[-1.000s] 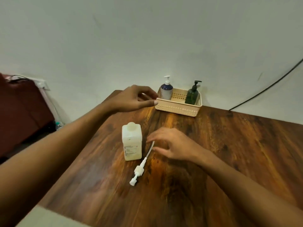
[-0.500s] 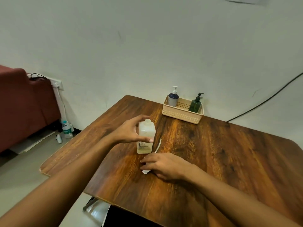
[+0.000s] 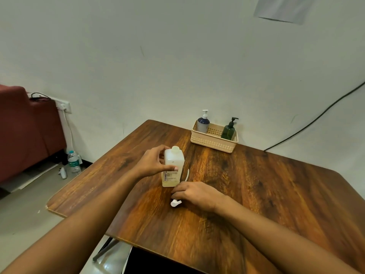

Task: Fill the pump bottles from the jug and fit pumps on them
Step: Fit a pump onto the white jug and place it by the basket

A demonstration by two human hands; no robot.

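A square translucent white bottle with a printed label stands upright on the wooden table, its neck bare. My left hand grips it from the left, thumb across the front. A white pump lies flat on the table just right of the bottle, its thin curved tube reaching away from me. My right hand lies over the pump's middle with curled fingers holding it; only the nozzle end and the tube tip show.
A beige perforated basket at the table's far edge holds a blue bottle with a white pump and a dark green bottle with a black pump. A water bottle stands on the floor at left beside a red sofa.
My left hand came back from near the basket and took hold of the bottle. My right hand dropped onto the pump and closed over it. The view pulled back.
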